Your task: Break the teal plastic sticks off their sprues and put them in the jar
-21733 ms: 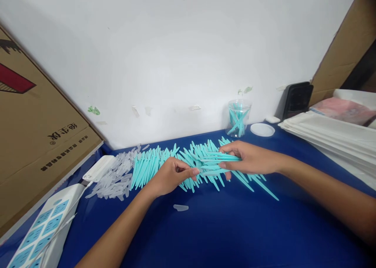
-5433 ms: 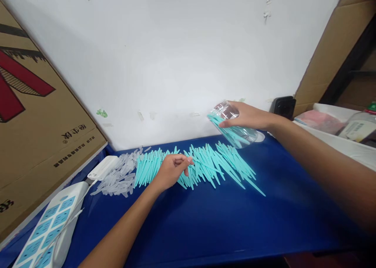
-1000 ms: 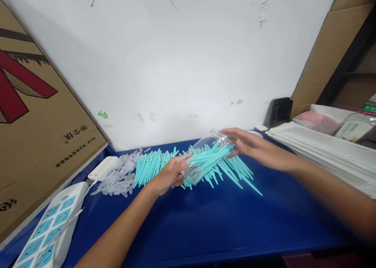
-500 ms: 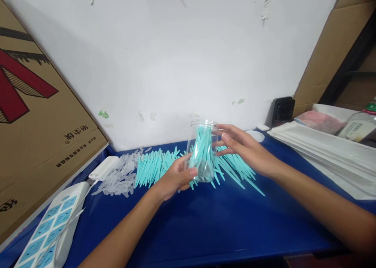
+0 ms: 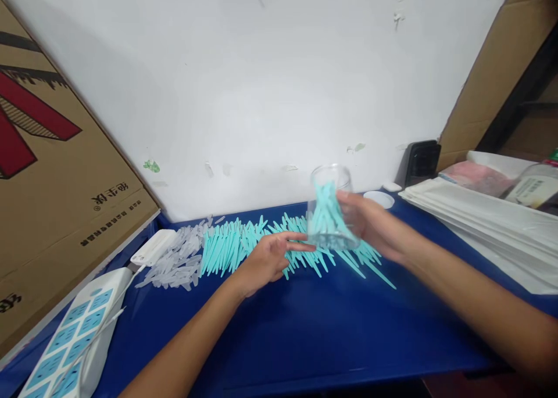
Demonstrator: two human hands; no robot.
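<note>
A clear plastic jar point(image 5: 312, 212) holds a bundle of teal spatula-like sticks point(image 5: 326, 209), slightly blurred by motion. My right hand point(image 5: 370, 221) is wrapped round the jar's right side and holds it above the table. Two fingers of my left hand point(image 5: 270, 258) stretch towards the jar's lower left; whether they touch it I cannot tell. Behind and below both hands lies a row of loose teal sticks point(image 5: 231, 247), partly hidden by the jar and hands. Left of that row is a pile of translucent pale sticks point(image 5: 181, 258).
On the left, a white power strip point(image 5: 78, 334) and a small white device point(image 5: 153, 247) lie beside a large cardboard box point(image 5: 65, 171). A round white lid point(image 5: 378, 199) and a black object point(image 5: 422, 162) sit at the back right. Stacked white sheets point(image 5: 479, 229) occupy the right.
The jar has moved right, out of my left hand's grasp and into my right hand. My left fingers have loosened and now point towards it.
</note>
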